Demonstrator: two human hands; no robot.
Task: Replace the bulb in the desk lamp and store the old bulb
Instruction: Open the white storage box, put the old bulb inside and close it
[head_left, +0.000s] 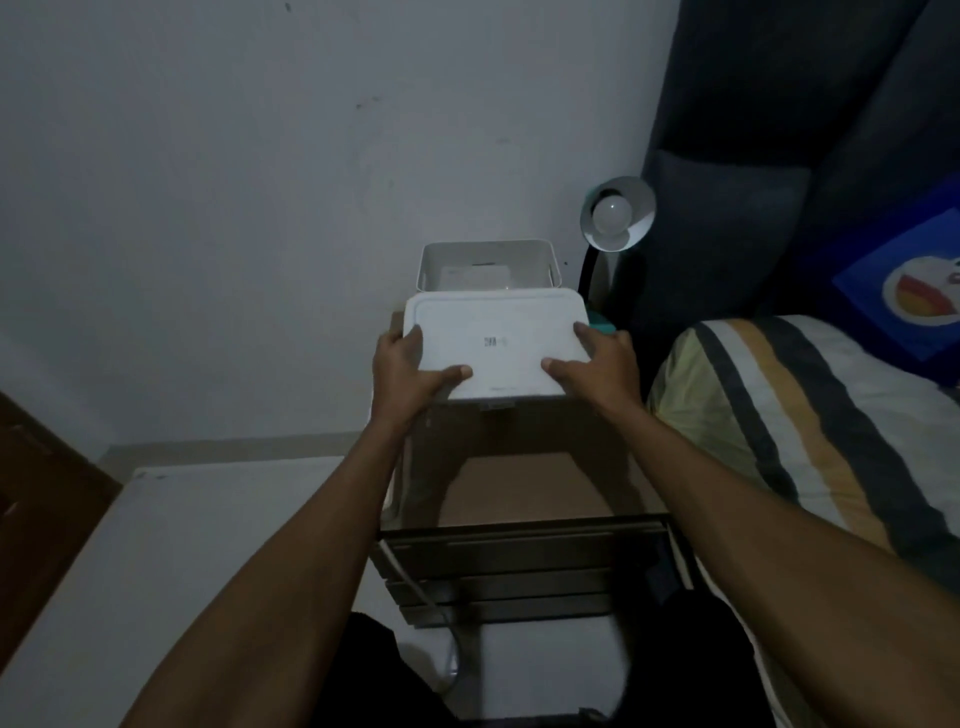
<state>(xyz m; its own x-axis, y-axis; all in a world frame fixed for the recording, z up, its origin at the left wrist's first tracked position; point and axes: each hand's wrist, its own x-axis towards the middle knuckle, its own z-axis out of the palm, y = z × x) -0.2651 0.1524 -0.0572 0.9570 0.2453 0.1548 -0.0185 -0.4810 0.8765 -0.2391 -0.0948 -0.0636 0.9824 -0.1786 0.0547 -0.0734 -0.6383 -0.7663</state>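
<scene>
A white rectangular lid (498, 322) is held flat above the bedside table, just in front of an open white storage box (434, 260). My left hand (410, 371) grips the lid's left edge and my right hand (597, 364) grips its right edge, thumbs on top. Inside the box something pale lies at the bottom, too dim to identify. To the right stands a teal desk lamp (631, 234) with its shade tilted toward me and a white bulb (613, 214) screwed in, unlit.
The brown bedside table (519, 483) has dark drawers below and a white cable hanging at its front left. A bed with a striped cover (810, 431) and a dark headboard lies to the right. The wall is behind; a white surface is at lower left.
</scene>
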